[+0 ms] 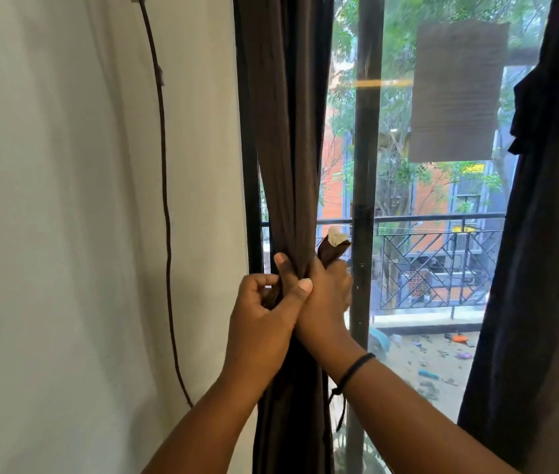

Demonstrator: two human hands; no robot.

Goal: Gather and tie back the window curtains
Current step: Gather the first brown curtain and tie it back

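Observation:
A dark brown curtain (286, 131) hangs bunched into a narrow column at the left side of the window. My right hand (322, 295) grips the bunch from the right and also holds a brown tie-back strap (331, 249) whose pale-tipped end sticks up above the fist. My left hand (261, 319) sits just left of it, fingers curled round the other part of the strap against the curtain, its thumb lying over my right hand. A second dark curtain (544, 268) hangs at the right edge of the window.
A white wall (66, 200) fills the left, with a thin brown cord (165, 200) hanging down it. The black window frame (249, 165) and a dark vertical bar (367, 165) flank the gathered curtain. Beyond the glass are a balcony railing (442, 265) and buildings.

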